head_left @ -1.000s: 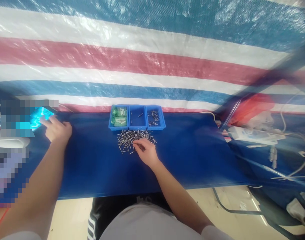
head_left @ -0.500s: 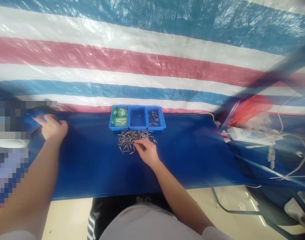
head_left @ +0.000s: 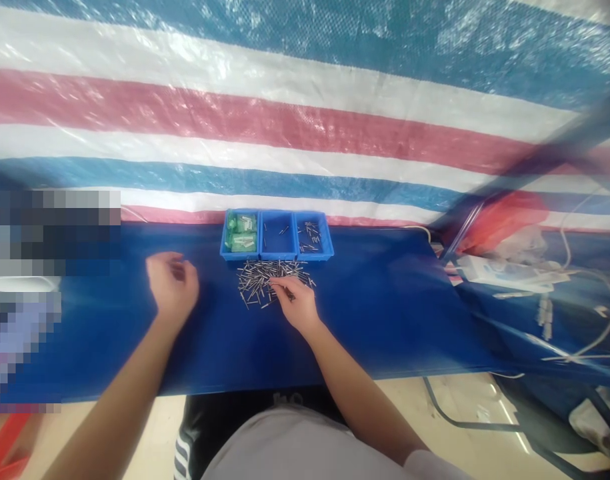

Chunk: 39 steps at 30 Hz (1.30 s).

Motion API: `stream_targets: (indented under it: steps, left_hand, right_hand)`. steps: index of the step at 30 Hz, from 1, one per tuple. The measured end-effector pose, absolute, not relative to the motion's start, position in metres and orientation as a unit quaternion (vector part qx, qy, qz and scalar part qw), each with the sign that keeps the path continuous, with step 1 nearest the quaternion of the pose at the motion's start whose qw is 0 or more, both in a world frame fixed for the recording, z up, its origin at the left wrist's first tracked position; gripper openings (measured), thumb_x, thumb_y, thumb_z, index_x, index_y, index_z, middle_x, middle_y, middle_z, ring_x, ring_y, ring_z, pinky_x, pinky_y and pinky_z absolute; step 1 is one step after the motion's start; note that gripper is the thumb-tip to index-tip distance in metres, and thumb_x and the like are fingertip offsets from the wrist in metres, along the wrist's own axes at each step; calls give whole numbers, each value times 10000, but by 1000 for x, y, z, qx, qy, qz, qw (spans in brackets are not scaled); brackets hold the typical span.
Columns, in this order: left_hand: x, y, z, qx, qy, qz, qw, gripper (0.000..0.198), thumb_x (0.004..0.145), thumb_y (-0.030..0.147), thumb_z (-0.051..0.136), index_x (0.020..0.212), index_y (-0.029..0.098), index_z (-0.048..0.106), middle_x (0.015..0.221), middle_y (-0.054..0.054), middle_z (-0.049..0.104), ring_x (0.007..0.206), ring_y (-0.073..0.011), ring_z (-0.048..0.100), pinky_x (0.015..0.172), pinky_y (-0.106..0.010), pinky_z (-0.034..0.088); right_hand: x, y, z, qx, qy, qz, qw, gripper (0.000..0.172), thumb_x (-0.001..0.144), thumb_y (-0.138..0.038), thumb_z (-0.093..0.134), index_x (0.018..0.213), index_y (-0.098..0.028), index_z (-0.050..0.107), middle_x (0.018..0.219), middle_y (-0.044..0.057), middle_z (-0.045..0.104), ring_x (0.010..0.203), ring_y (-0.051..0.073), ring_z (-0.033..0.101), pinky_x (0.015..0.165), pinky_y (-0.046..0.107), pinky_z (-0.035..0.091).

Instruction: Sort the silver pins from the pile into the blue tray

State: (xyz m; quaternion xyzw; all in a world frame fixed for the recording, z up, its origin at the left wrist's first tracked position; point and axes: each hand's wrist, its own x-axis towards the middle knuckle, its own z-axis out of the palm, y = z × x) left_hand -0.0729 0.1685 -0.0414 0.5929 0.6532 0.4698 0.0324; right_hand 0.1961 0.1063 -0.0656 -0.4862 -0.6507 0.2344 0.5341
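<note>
A heap of thin silvery metal pins (head_left: 255, 277) lies in front of a row of blue bins. At the heap's near right side, my right hand (head_left: 299, 303) has thumb and fingers pinched together on a pin; the fingertips partly cover it. My left hand (head_left: 172, 287) is over the table, left of the heap and apart from it. Its fingers are loosely curled, with the thumb away from them, and nothing shows in it. Motion blurs this hand a little.
The left bin (head_left: 241, 255) holds green plastic packets (head_left: 243, 239). A few pins lie in the middle bin (head_left: 277, 253), more in the right bin (head_left: 315, 255). On the right are a red bag (head_left: 507, 217), a white box (head_left: 505, 272) and cables. Pixelation hides the far left.
My left hand has moved right, away from a blue object at the far left, and its fingers have curled. My right hand stays at the heap with almost no movement.
</note>
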Motion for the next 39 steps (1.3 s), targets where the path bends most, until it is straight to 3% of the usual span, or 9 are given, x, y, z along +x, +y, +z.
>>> stream_targets:
  steps: [2,6,15,21,26,33,39]
  left_hand:
    - [-35,144,-41,654,590,472,43,224,813,178,620,1033,160,582,960,-54,574,686,-116,564,659,-257,503]
    - [16,112,-46,724,502,451,142,240,877,204,585,1117,206,586,1157,-87,613,674,-94,588,607,-234,504]
    - [39,100,-51,649,538,461,276,210,922,309,585,1112,225,611,1027,-56,677,747,-140,665,628,-255,525]
    - [42,92,-62,591,563,493,301,178,906,346,621,1026,218,647,872,-32,689,682,-140,674,639,-263,545]
    - [40,91,-65,578,553,521,298,178,895,350,631,995,202,643,916,-42,687,643,-120,651,621,-253,539]
    - [39,93,-68,565,569,511,310,208,907,362,613,1043,205,618,727,-3,629,590,-119,624,560,-229,511]
    - [39,94,-70,568,566,504,321,230,929,369,586,1086,202,597,741,-3,634,593,-119,640,579,-233,520]
  right_hand:
    - [195,105,-63,-500,-638,250,529,163,943,-265,592,1006,-235,740,920,40,748,773,150,692,670,269,580]
    - [195,102,-57,-514,-619,277,525,149,934,-286,602,967,-219,732,923,36,756,795,156,709,715,272,589]
    - [196,104,-58,-506,-622,281,527,135,935,-292,606,952,-216,717,895,34,725,788,142,682,691,244,565]
    - [198,105,-59,-508,-631,270,520,150,942,-304,600,923,-218,721,874,39,709,801,148,658,696,256,555]
    - [196,104,-60,-492,-640,273,522,119,928,-293,632,939,-221,726,857,35,702,763,141,645,683,265,552]
    - [194,104,-56,-467,-662,258,526,118,928,-256,625,968,-243,735,899,44,723,836,164,649,701,292,569]
    - [194,104,-56,-469,-659,257,529,116,929,-249,623,957,-242,736,898,48,724,843,166,649,684,290,567]
